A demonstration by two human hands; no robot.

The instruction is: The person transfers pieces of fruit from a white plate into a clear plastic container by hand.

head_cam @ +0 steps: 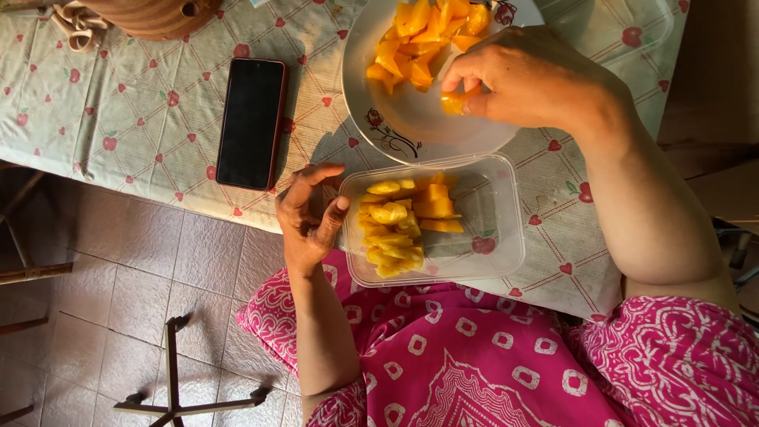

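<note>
Right hand point(530, 75) pinches an orange fruit chunk point(457, 103) over the white plate point(411, 126), left hand point(307, 213) fingers loosely spread beside the clear plastic tub point(506, 229); slippery piece may drop onto bench.

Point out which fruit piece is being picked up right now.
The orange piece at the near rim of the white plate, pinched in the right hand fingertips. The other pieces lie untouched, heaped on the plate or in the clear container.

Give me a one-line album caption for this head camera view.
Right hand pinches a fruit piece over the plate; left hand steadies the clear container.
</note>
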